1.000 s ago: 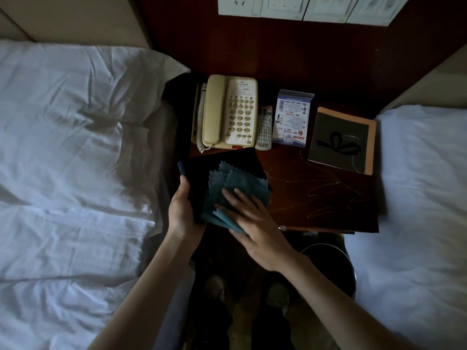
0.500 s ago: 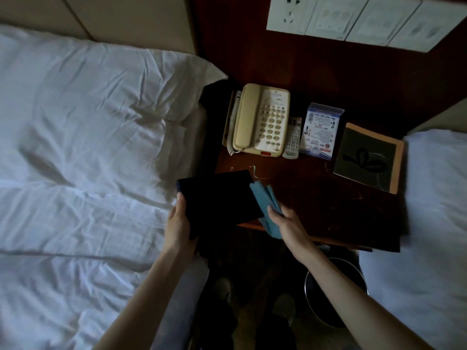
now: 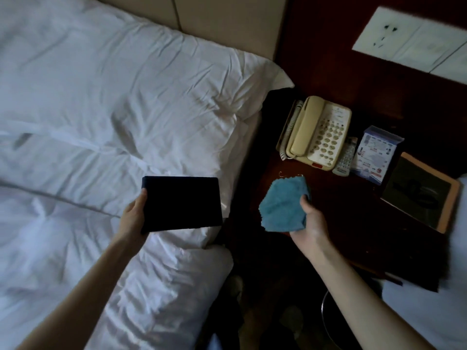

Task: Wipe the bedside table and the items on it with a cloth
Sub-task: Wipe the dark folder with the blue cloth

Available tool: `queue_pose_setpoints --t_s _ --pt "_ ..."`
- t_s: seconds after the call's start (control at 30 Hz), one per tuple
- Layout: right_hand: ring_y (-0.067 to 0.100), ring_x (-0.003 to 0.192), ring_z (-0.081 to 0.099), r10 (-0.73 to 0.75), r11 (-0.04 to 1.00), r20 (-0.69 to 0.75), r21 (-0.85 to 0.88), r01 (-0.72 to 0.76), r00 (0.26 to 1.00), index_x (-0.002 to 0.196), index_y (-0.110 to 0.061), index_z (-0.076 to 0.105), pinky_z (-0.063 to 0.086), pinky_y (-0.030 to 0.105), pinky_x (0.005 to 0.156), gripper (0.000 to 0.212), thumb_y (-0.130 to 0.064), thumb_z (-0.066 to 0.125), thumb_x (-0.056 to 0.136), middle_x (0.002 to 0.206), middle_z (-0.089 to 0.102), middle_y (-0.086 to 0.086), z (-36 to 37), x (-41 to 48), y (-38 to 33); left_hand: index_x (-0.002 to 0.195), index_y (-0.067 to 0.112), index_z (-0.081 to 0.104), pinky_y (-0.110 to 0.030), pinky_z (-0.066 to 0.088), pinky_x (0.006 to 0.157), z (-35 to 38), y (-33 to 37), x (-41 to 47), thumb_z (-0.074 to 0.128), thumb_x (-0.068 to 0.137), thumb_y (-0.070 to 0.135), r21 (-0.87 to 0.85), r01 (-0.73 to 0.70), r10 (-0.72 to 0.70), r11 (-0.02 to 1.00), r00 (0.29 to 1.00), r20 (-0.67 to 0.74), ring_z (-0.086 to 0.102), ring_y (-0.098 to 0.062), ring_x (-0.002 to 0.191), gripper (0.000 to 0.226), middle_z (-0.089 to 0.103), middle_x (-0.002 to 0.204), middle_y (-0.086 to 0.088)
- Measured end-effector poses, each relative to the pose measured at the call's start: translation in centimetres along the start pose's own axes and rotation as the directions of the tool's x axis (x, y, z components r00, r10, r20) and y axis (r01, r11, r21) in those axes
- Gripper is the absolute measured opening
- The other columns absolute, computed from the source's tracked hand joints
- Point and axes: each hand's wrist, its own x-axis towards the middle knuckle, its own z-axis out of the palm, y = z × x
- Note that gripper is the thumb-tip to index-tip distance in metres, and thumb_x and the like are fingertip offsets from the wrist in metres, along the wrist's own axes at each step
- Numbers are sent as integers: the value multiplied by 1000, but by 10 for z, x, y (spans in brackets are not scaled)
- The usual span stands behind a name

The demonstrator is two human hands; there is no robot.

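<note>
My left hand (image 3: 132, 215) grips a flat black rectangular item (image 3: 181, 202) by its left edge, holding it above the white bed. My right hand (image 3: 310, 218) holds a folded blue cloth (image 3: 283, 205) over the front left part of the dark wooden bedside table (image 3: 348, 213). On the table stand a cream telephone (image 3: 316, 133), a grey remote control (image 3: 345, 157), a blue-and-white card stand (image 3: 374, 157) and a dark book with an orange border (image 3: 419, 193).
A white bed with a pillow (image 3: 113, 109) fills the left. Another white bed (image 3: 429, 311) lies at the right edge. A round bin (image 3: 328, 314) stands on the floor below the table. White wall sockets (image 3: 404, 44) sit above the table.
My left hand has carried the black item leftward, off the table and over the bed. My right hand has lifted the cloth off it and now holds it bunched above the table.
</note>
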Motion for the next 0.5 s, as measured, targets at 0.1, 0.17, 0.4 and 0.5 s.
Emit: queue_pose_setpoints --t_s 0.1,0.17,0.4,0.5 --pt "25 102 63 6 1000 15 -15 -6 1000 107 -18 62 49 42 84 28 -35 43 97 109 66 9 12 -1 5 93 13 67 -17 53 50 -31 5 17 50 95 37 50 -22 23 999 999 -29 69 -6 60 30 74 69 5" --pt "25 103 63 20 999 22 -30 -19 1000 116 -16 59 49 39 81 32 -35 42 97 111 66 10 18 -2 10 91 14 69 -18 54 53 -46 8 28 52 94 39 121 -42 45 992 999 -22 69 -7 62 30 74 71 5" --pt "25 106 63 43 999 101 -7 -43 994 119 -16 60 49 39 85 30 -28 45 96 114 67 10 29 -2 25 91 17 67 -14 49 56 -66 10 58 62 89 24 374 -137 182 917 979 -88 63 -1 61 9 68 85 -5" --pt "25 110 62 39 999 100 18 -41 994 126 -14 55 46 41 94 32 -14 48 94 119 64 11 26 2 26 120 7 55 -16 48 71 -61 11 59 67 84 11 367 -167 222 915 969 -112 63 -9 88 38 64 109 -5"
